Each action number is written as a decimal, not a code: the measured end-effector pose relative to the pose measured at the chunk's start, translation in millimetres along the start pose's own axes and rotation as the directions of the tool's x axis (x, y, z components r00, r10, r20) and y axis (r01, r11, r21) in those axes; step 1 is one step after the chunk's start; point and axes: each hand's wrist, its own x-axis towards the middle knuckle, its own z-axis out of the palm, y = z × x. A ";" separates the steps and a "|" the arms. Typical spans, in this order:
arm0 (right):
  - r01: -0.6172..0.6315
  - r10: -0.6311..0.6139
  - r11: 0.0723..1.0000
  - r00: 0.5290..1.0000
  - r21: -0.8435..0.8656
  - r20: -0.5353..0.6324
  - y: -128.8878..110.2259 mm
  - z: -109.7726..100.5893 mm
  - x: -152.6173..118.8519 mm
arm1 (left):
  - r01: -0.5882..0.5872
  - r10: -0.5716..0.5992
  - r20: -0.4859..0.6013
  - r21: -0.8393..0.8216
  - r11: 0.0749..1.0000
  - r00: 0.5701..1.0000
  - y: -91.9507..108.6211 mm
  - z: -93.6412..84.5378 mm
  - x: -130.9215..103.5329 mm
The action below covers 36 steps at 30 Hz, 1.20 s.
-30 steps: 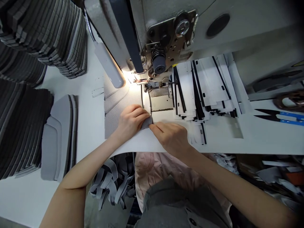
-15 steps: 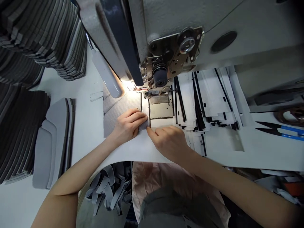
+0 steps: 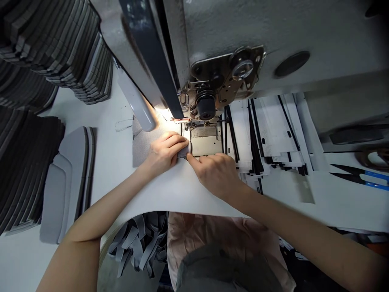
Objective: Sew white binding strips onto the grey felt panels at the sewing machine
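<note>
A grey mesh fabric piece (image 3: 142, 146) lies under the lit needle area of a sewing machine (image 3: 206, 107), with a white strip and dark edging along its right side. My left hand (image 3: 165, 151) presses on the fabric, fingers together and pointing right toward the strip. Close beside it, my right hand (image 3: 212, 172) has its index fingertip at the fabric's lower right corner, the other fingers curled. The fingertips of both hands almost meet below the presser foot. Whether the right fingers pinch the edge is too small to tell.
Stacks of grey padded pieces (image 3: 24, 162) stand at left, beside loose grey panels (image 3: 71, 162). White pieces with black strips (image 3: 270, 129) lie right of the machine plate. Blue-handled snips (image 3: 361, 176) rest at far right. Grey scraps (image 3: 142, 239) hang below the table edge.
The fabric and both hands have shifted slightly away from me, toward the needle. The view has tilted a little, so the machine head sits lower in it.
</note>
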 end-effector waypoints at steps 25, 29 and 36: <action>-0.124 0.123 0.992 0.985 -0.004 0.125 11.1 -2.6 33.5 | -0.087 0.090 -0.035 0.081 0.993 0.995 -25.7 3.5 7.5; -0.099 0.096 0.995 0.990 0.024 0.103 12.1 1.6 30.8 | -0.003 0.006 -0.034 0.078 0.997 0.999 -35.6 11.0 9.3; -0.113 0.112 0.993 0.993 0.030 0.033 12.9 7.2 27.0 | 0.070 -0.066 -0.060 0.069 0.995 0.996 -42.3 20.9 7.4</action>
